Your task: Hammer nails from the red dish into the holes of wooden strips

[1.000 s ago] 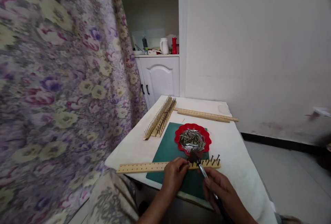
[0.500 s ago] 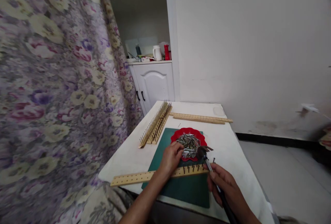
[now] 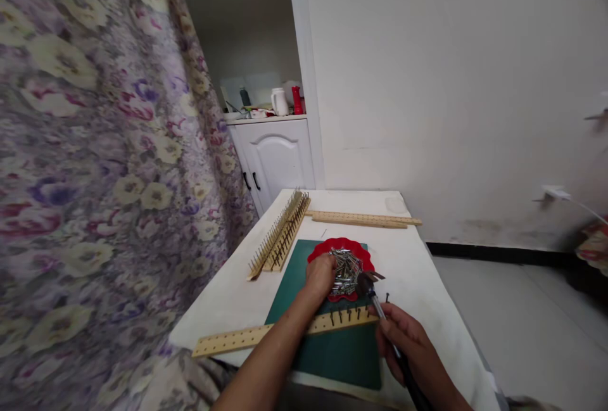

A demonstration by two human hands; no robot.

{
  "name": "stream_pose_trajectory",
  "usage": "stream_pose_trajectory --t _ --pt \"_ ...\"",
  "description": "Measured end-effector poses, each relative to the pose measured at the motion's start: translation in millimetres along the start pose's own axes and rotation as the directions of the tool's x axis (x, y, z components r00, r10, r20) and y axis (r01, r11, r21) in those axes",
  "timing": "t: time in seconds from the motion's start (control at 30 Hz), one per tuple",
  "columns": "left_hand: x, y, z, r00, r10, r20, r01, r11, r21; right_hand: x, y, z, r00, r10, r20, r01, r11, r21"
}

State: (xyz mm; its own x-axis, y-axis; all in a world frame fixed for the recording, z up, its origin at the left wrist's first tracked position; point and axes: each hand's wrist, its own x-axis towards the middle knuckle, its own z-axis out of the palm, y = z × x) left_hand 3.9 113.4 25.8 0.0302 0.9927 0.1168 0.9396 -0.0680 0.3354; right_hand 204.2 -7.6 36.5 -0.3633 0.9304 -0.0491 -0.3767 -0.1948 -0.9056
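Observation:
My left hand [image 3: 320, 273] reaches into a red scalloped dish [image 3: 319, 249] heaped with metal nails [image 3: 348, 266], its fingers curled into the pile. What they pinch is hidden. My right hand [image 3: 403, 339] grips the handle of a small hammer [image 3: 373, 296], whose head hovers beside the dish. A drilled wooden strip [image 3: 237, 338] lies across the near edge of a green cutting mat [image 3: 332, 354], with several nails standing in its right end.
The white table [image 3: 237, 290] also holds two nailed wooden strips [image 3: 280, 232] at the left and plain strips [image 3: 361, 218] at the back. A floral curtain [image 3: 95, 164] hangs close on the left. A white cabinet [image 3: 275, 158] stands behind, a bare wall to the right.
My left hand left the wooden strip and moved forward into the dish of nails. The hammer lifted off the strip and drifted slightly right. The camera tilted up and left.

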Motion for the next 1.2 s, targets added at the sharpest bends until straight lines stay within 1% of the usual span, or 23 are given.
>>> stream_pose_trajectory --t 0.13,0.23,0.37,0.43,0.5,0.53,0.6,0.63,0.7,0.8,0.97,1.2 --pt "0 2 -1.6 1.0 -0.008 -0.024 0.007 0.999 -0.039 0 1 -1 1.0 -0.004 -0.003 0.004 1.0 0.001" --pt "-4 3 -9.9 0.998 0.008 -0.058 -0.014 0.995 -0.098 1 3 -3 1.0 -0.009 0.002 0.009 1.0 -0.005" --pt "-21 -3 -27.1 0.99 0.026 -0.139 -0.053 0.979 -0.195 2 6 -6 1.0 -0.006 0.008 0.007 1.0 -0.011" --pt "-36 -11 -31.9 0.983 0.0 -0.183 -0.051 0.96 -0.276 0 7 -6 1.0 -0.005 0.012 0.005 1.0 -0.015" --pt "-53 -20 -31.4 0.975 -0.067 -0.213 -0.035 0.895 -0.444 -2 8 -6 1.0 -0.003 0.015 0.003 1.0 -0.022" --pt "-63 -25 -29.2 0.972 -0.106 -0.211 -0.026 0.839 -0.543 -3 8 -6 1.0 -0.001 0.016 0.002 1.0 -0.026" --pt "-83 -33 -22.5 0.973 -0.162 -0.164 0.002 0.719 -0.695 -5 8 -5 1.0 0.003 0.019 -0.002 0.999 -0.038" --pt "-91 -35 -18.5 0.976 -0.173 -0.131 0.023 0.682 -0.731 -5 7 -5 1.0 0.005 0.022 -0.004 0.999 -0.044" --pt "-106 -35 -11.1 0.982 -0.177 -0.069 0.064 0.649 -0.758 -6 7 -3 0.999 0.008 0.032 -0.006 0.998 -0.057" --pt "-117 -30 -4.2 0.984 -0.174 -0.026 0.097 0.662 -0.743 -8 8 0 0.998 0.013 0.057 -0.009 0.997 -0.075" --pt "-118 -23 -4.0 0.984 -0.174 -0.04 0.096 0.702 -0.706 -11 14 5 0.996 0.026 0.084 -0.019 0.996 -0.083" --pt "-118 -24 -4.4 0.985 -0.159 -0.071 0.068 0.726 -0.684 -10 17 6 0.996 0.031 0.084 -0.025 0.997 -0.08"
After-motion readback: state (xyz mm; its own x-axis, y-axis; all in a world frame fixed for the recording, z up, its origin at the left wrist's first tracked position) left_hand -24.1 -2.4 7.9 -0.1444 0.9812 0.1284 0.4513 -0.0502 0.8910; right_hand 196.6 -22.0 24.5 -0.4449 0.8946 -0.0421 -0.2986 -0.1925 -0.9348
